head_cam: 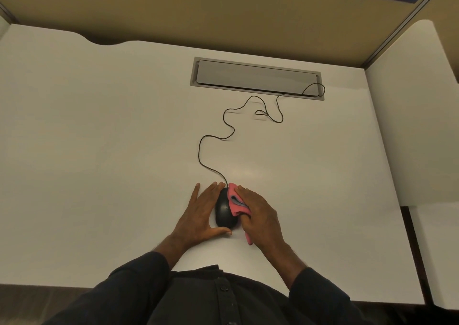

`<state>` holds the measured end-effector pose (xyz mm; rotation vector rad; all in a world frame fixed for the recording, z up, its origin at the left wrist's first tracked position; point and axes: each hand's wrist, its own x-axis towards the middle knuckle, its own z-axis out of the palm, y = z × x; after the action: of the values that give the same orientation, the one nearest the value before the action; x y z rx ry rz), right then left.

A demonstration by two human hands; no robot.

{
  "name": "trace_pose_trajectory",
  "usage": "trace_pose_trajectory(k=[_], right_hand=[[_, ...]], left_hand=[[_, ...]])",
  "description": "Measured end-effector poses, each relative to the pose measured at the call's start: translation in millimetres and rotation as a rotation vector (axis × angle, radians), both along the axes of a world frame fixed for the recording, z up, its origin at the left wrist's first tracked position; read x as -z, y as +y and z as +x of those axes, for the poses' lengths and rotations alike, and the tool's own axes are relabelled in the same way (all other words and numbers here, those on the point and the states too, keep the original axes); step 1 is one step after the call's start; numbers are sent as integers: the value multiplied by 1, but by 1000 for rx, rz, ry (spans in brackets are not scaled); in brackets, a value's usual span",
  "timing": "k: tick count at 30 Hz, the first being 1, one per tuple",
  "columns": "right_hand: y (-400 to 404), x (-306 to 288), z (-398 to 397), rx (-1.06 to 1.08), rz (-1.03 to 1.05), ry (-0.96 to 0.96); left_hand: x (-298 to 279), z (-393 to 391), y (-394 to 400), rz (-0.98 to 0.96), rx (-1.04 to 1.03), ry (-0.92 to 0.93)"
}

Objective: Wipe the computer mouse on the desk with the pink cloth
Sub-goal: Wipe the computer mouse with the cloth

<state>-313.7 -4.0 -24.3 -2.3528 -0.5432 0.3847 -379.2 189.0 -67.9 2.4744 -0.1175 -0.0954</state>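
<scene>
Pressing folded pink cloth (pixel 237 201) | glossy black mouse (pixel 223 210) | right hand (pixel 260 218)

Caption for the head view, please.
Left hand steadies the black mouse on the white desk while right hand presses the pink cloth against it.

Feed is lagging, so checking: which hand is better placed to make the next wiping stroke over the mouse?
Right. The right hand already grips the pink cloth against the mouse, while the left hand lies flat along its other side, steadying it.
</scene>
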Motion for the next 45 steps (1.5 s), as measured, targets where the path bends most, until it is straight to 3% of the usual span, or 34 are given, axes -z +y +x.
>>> trace_pose_trajectory(k=[12,30,45], right_hand=[[2,5,-6,17,7,-19],[24,4,7,-15,-219,-61],[-2,5,-17,-102,-200,-134]], left_hand=[[-1,0,0,31,11,26],[-1,-1,0,40,11,-6],[0,-1,0,64,20,-6]])
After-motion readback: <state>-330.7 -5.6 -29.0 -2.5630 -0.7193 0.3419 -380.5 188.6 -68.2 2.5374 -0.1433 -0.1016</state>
